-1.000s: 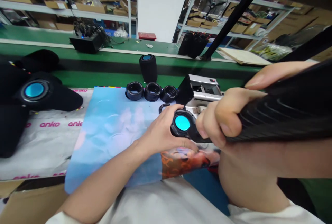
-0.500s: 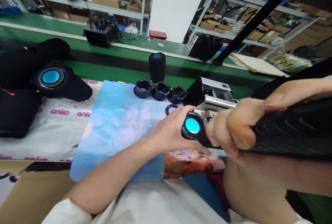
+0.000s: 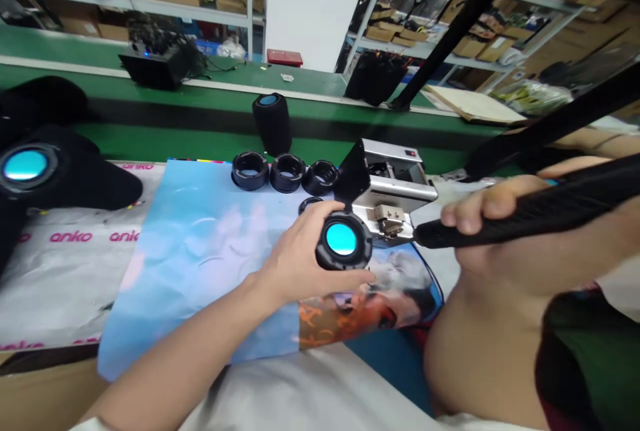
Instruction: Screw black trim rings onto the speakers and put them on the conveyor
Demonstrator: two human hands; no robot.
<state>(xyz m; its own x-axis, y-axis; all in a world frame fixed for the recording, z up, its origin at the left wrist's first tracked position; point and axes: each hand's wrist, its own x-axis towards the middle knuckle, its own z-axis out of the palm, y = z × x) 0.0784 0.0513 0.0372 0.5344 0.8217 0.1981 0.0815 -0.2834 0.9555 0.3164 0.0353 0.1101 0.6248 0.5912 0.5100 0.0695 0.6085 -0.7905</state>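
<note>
Left hand (image 3: 300, 254) clamped round blue-lensed black cap (image 3: 343, 242) (over printed mat (image 3: 200, 244)), right hand (image 3: 493, 218) gripping long black sleeve (image 3: 545, 212).

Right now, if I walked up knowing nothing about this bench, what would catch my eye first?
Probably the glowing blue disc set in a black ring, gripped by the left hand at the middle of the bench. Just right of it, the right hand holds a long black sleeve beside a small metal machine. Behind them, three black rings sit in a row on a blue sheet.
</note>
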